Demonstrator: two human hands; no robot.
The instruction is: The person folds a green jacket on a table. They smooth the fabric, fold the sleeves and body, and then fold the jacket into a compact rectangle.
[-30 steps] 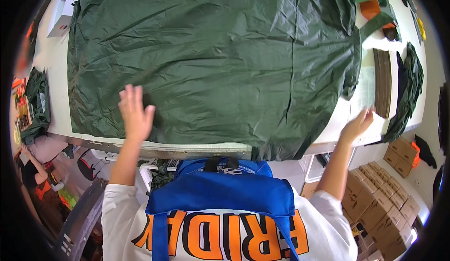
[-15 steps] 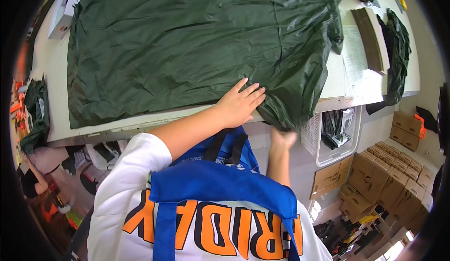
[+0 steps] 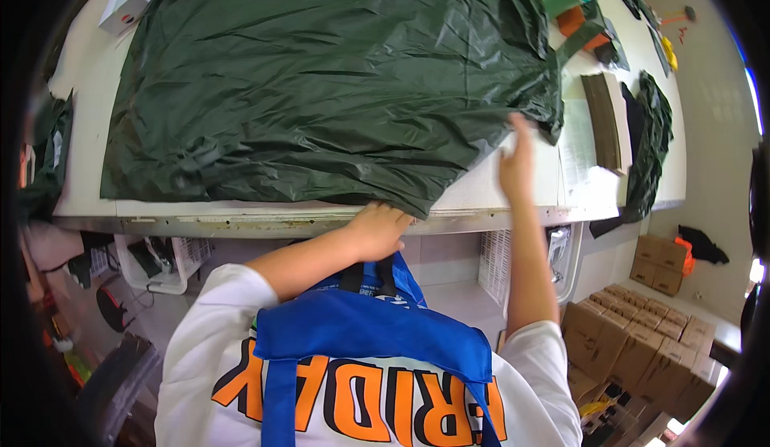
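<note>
The crinkled, glossy dark-green sheet [image 3: 337,94] now overhangs less, its edge slanting from left hand [image 3: 380,230] to right hand [image 3: 518,158]; I cannot tell either grip.

one head-worn wide fisheye view looks down, from close above, onto the worktable [image 3: 473,190].

Blue Over White, With Bold Orange

The person wears a loose white shirt [image 3: 212,375] whose short sleeves [image 3: 228,293] reach about to the elbows. Large block letters [image 3: 371,399], orange with thick black edging, run in a row across its front. Over it sits a bright blue apron [image 3: 377,335], its wide, smooth flap crossing the chest and blue shoulder straps [image 3: 279,407] running from both ends. Further down, the blue cloth carries black bands [image 3: 386,277] and small white print. The left hand [image 3: 381,229] and right hand [image 3: 517,158] are bare, as are the forearms [image 3: 529,262].
</note>
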